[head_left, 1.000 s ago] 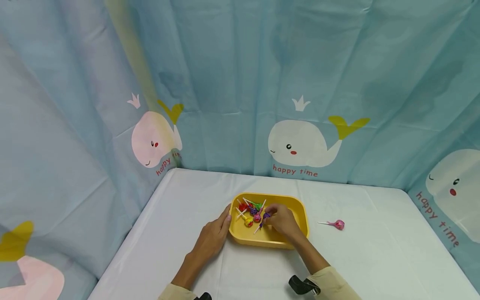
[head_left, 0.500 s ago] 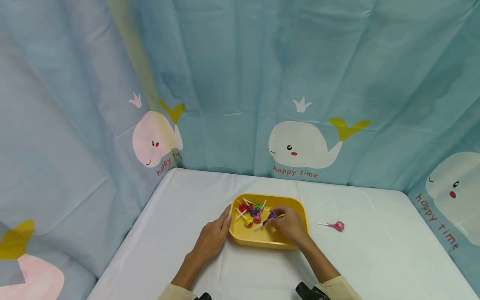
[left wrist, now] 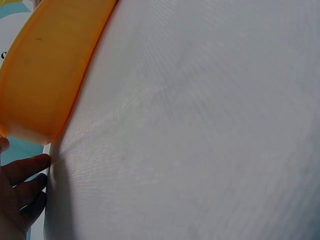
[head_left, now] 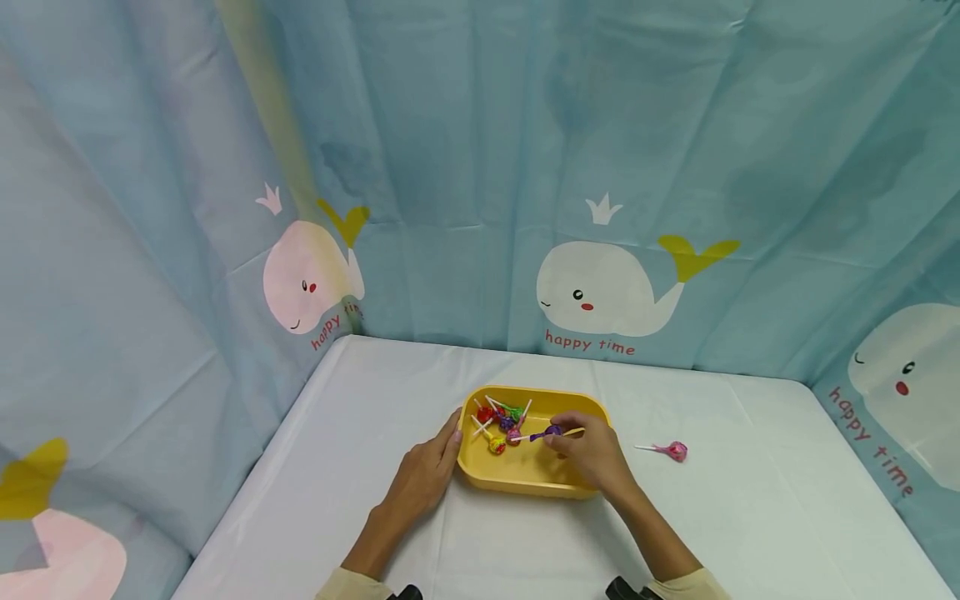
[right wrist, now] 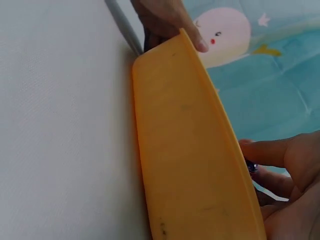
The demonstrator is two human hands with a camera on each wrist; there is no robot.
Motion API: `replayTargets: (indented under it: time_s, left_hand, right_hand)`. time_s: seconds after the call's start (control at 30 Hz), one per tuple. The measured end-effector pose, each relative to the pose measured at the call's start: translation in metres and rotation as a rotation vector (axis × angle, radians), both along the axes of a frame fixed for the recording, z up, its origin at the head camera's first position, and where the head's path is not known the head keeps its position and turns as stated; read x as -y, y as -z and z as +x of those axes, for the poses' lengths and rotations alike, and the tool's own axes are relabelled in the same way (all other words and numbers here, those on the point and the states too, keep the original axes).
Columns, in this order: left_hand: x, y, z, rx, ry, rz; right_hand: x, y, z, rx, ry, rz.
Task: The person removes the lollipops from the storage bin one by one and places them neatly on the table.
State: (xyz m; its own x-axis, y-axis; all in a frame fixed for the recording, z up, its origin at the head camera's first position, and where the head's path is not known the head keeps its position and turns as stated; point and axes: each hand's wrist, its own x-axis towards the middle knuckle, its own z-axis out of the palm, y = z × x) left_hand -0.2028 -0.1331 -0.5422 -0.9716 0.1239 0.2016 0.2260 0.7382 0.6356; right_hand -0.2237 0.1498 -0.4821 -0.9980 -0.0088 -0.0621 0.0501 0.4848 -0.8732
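Observation:
A yellow tray point(head_left: 517, 483) stands on the white table, with several lollipops, among them a yellow one point(head_left: 497, 446) and a green one point(head_left: 516, 412), at its left side. My left hand point(head_left: 423, 475) rests against the tray's left end, fingers extended; the left wrist view shows that hand point(left wrist: 22, 192) beside the tray wall point(left wrist: 47, 70). Over the tray's right part, my right hand point(head_left: 592, 450) pinches a purple lollipop point(head_left: 552, 431), its stick pointing left. In the right wrist view the right hand point(right wrist: 292, 175) is beyond the tray wall point(right wrist: 185, 140), the lollipop mostly hidden.
A pink lollipop point(head_left: 677, 451) lies on the white table point(head_left: 750, 500) to the right of the tray. Blue curtains point(head_left: 465, 167) with whale prints stand behind and at both sides of the table.
My right hand has moved right within the tray, carrying the purple lollipop away from the others and turning its stick more level. My left hand has stayed against the tray.

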Motion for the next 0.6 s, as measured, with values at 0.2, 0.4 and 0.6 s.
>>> replayTargets:
  time_s: [0.2, 0.4, 0.6]
  left_hand:
    - [0.0, 0.001, -0.001, 0.002, 0.005, 0.005]
    - [0.0, 0.0, -0.002, 0.02, 0.001, 0.007]
    - [0.0, -0.002, -0.001, 0.026, -0.008, 0.014]
  right_hand:
    - [-0.008, -0.004, 0.005, -0.012, 0.038, -0.011]
    - [-0.014, -0.005, 0.008, -0.024, 0.062, -0.028]
    - [-0.02, -0.008, 0.014, -0.04, 0.07, -0.039]
